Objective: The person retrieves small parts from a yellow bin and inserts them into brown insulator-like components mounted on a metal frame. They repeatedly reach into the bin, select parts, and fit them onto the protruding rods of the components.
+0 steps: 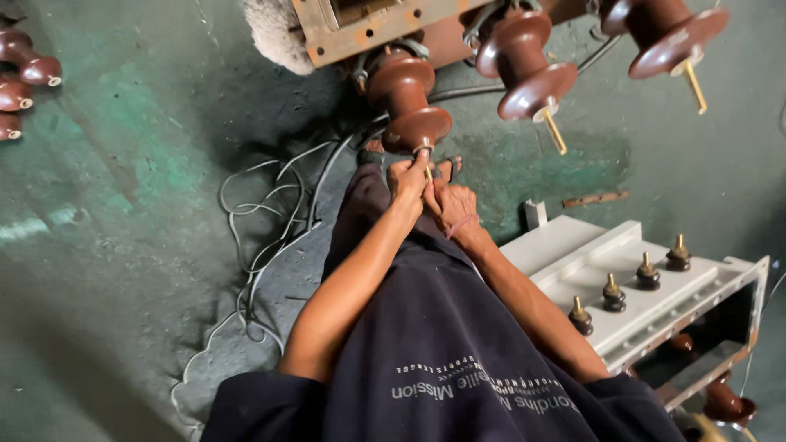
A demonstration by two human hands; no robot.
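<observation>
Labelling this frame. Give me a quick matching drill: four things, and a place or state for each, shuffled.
1. left hand
2. grey cable
3. white cover
4. far-right insulator

a. lies looped on the green floor
b. carries four small terminals in a row
c. brass stud bare, nobody touching it
d. fingertips at the stud of the nearest brown insulator

Pairs: 1-d, 2-a, 3-b, 4-c

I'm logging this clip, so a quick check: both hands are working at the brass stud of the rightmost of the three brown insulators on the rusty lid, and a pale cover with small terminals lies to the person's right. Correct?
Not quite. In the head view the left hand and right hand meet at the stud of the leftmost brown insulator, not the rightmost. The rest stands: three insulators on the rusty lid, and the pale cover on the right.
</observation>
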